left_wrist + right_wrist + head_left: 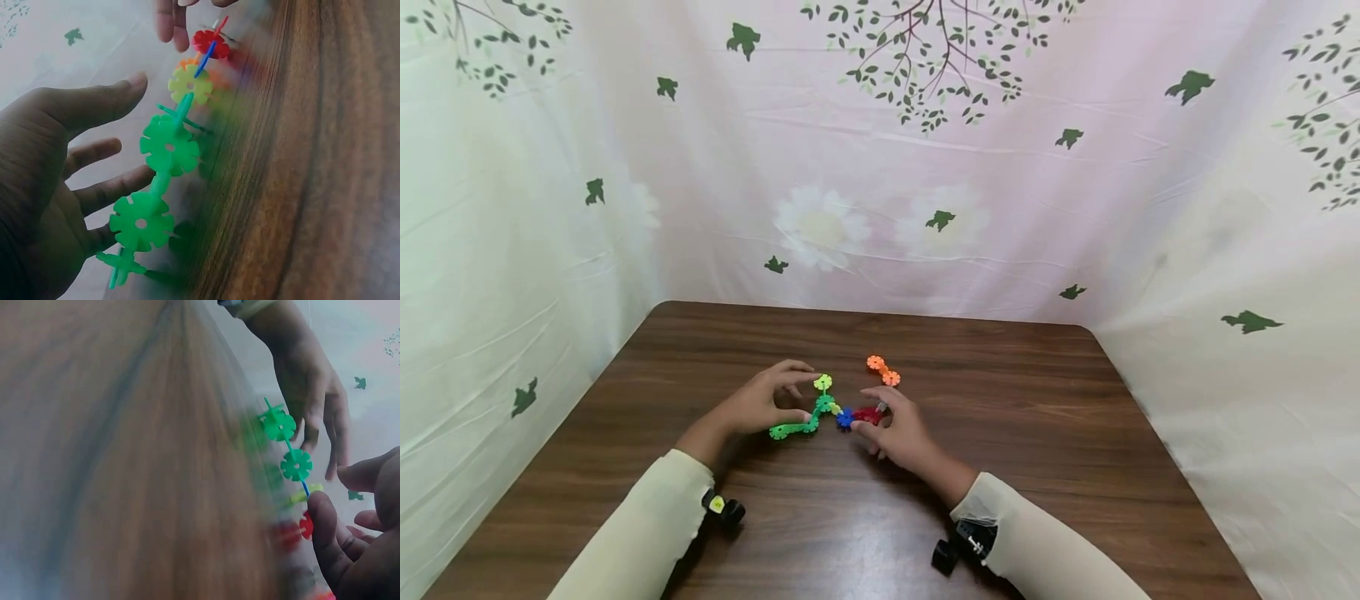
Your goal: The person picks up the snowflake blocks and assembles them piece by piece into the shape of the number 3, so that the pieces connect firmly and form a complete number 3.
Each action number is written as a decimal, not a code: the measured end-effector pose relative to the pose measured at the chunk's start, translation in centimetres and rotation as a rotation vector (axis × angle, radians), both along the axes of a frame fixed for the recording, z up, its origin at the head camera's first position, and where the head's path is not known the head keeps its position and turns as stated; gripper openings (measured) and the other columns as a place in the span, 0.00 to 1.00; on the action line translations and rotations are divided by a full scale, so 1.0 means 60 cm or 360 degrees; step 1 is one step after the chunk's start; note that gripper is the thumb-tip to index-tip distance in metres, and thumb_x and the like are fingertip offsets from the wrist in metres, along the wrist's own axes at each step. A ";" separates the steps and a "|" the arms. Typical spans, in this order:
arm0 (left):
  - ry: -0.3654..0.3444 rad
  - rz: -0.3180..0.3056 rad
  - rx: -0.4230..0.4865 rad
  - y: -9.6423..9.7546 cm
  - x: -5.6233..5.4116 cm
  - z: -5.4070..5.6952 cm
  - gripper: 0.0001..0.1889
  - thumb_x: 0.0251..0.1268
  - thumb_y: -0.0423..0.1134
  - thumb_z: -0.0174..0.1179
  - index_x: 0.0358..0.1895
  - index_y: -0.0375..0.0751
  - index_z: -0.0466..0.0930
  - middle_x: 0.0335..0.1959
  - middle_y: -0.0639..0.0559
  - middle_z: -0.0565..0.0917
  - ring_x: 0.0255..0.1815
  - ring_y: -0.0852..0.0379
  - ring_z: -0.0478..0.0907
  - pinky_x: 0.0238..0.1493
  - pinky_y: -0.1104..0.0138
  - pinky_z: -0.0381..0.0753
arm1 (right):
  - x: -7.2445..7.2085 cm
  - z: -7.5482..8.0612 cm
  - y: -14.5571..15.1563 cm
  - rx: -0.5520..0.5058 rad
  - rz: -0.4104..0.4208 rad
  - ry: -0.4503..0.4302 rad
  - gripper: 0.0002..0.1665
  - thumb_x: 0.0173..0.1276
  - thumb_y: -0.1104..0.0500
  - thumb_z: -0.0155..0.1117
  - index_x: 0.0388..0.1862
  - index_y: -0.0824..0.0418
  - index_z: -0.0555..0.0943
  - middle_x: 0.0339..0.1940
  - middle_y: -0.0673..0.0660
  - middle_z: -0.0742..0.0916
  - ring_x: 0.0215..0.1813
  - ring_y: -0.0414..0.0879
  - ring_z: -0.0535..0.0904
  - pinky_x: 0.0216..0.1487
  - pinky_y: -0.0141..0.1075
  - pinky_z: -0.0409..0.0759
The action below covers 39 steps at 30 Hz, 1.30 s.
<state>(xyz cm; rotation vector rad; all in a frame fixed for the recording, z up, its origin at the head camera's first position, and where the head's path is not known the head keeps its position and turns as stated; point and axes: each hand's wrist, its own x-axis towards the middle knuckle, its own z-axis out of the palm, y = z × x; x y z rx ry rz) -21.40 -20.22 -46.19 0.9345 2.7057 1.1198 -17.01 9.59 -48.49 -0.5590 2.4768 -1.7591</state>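
Note:
A chain of flower-shaped interlocking discs lies on the table, its green discs [810, 423] on the left, a blue disc [846, 418] in the middle and red discs [867, 415] on the right. My left hand [765, 402] hovers around the green part, thumb and fingers spread apart; in the left wrist view the fingers pass behind the green discs [169, 147]. Over the red end is my right hand [901, 429], thumb tip close to the blue disc and index finger apart from it. Whether the thumb touches the disc I cannot tell. A yellow-green disc [823, 382] stands off the chain's far side.
Beyond the right hand lies a separate short piece of orange discs [883, 371]. The brown wooden table [1000, 375] is bordered at the back and sides by a printed cloth [880, 167]. Each wrist carries a strapped black camera.

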 end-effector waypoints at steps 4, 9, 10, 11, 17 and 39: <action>-0.0062 -0.0052 -0.0027 0.004 -0.012 -0.004 0.35 0.73 0.47 0.74 0.80 0.42 0.75 0.82 0.38 0.71 0.57 0.46 0.85 0.63 0.40 0.84 | 0.004 -0.002 -0.015 0.0016 -0.0013 -0.0036 0.35 0.72 0.63 0.78 0.74 0.69 0.77 0.70 0.71 0.81 0.17 0.43 0.82 0.19 0.36 0.83; -0.0064 -0.0031 -0.0060 0.007 -0.020 -0.002 0.31 0.79 0.44 0.68 0.79 0.40 0.75 0.81 0.37 0.71 0.57 0.47 0.85 0.62 0.43 0.85 | 0.005 -0.006 -0.031 0.0018 0.0003 -0.0056 0.33 0.73 0.64 0.77 0.73 0.71 0.77 0.67 0.72 0.81 0.17 0.40 0.79 0.19 0.34 0.82; -0.0058 -0.0024 -0.0075 0.008 -0.022 0.000 0.30 0.80 0.43 0.67 0.79 0.40 0.75 0.81 0.37 0.72 0.57 0.47 0.85 0.61 0.44 0.85 | 0.006 -0.007 -0.033 0.0016 -0.0003 -0.0054 0.33 0.73 0.64 0.77 0.73 0.71 0.77 0.67 0.72 0.81 0.17 0.40 0.79 0.19 0.34 0.82; -0.0051 -0.0020 -0.0089 0.009 -0.023 0.001 0.29 0.81 0.41 0.66 0.79 0.40 0.75 0.81 0.37 0.72 0.57 0.47 0.85 0.61 0.45 0.86 | 0.006 -0.007 -0.035 0.0011 -0.0010 -0.0050 0.32 0.72 0.65 0.77 0.72 0.71 0.78 0.66 0.72 0.82 0.16 0.40 0.78 0.19 0.35 0.82; -0.0078 0.0021 -0.0169 0.022 -0.042 0.007 0.28 0.82 0.35 0.63 0.81 0.43 0.73 0.81 0.37 0.72 0.58 0.46 0.85 0.63 0.45 0.86 | 0.002 -0.011 -0.039 0.0016 -0.0056 -0.0039 0.29 0.72 0.67 0.77 0.69 0.70 0.80 0.65 0.71 0.83 0.15 0.41 0.76 0.19 0.36 0.82; -0.0213 0.0142 -0.0296 0.054 -0.066 -0.004 0.20 0.79 0.28 0.63 0.69 0.39 0.85 0.73 0.39 0.83 0.69 0.42 0.82 0.72 0.43 0.81 | -0.003 -0.018 -0.050 0.0131 -0.0115 0.0037 0.22 0.70 0.71 0.76 0.62 0.69 0.85 0.58 0.68 0.86 0.12 0.38 0.74 0.15 0.36 0.80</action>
